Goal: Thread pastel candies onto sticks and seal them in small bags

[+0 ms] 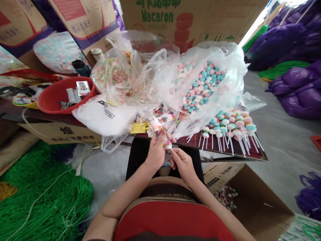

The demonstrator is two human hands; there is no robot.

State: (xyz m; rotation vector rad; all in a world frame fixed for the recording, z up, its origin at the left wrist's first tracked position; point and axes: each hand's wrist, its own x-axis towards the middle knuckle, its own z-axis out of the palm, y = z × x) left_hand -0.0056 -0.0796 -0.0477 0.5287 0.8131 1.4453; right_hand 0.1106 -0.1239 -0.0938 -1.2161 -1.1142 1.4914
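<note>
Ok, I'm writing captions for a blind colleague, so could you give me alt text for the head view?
A person's left hand and right hand hold a lollipop above their lap, the right at its stick. On the table beyond are bagged pink, white and blue candies, a pile of lollipops at right and a red basin at left.

Bright light (252,31) shows at the upper right of a crowded workroom with a smooth grey floor (283,134), where a dark reddish-brown desk (30,114) stands before large cardboard cartons (215,21), one printed "Macaron" in green. Glossy purple bundles (297,88) pile up along the right side. At lower left, a heap of green netting (55,204) spreads out, crossed by a thin white cord (47,193); an open cardboard box (263,201) sits at lower right.
</note>
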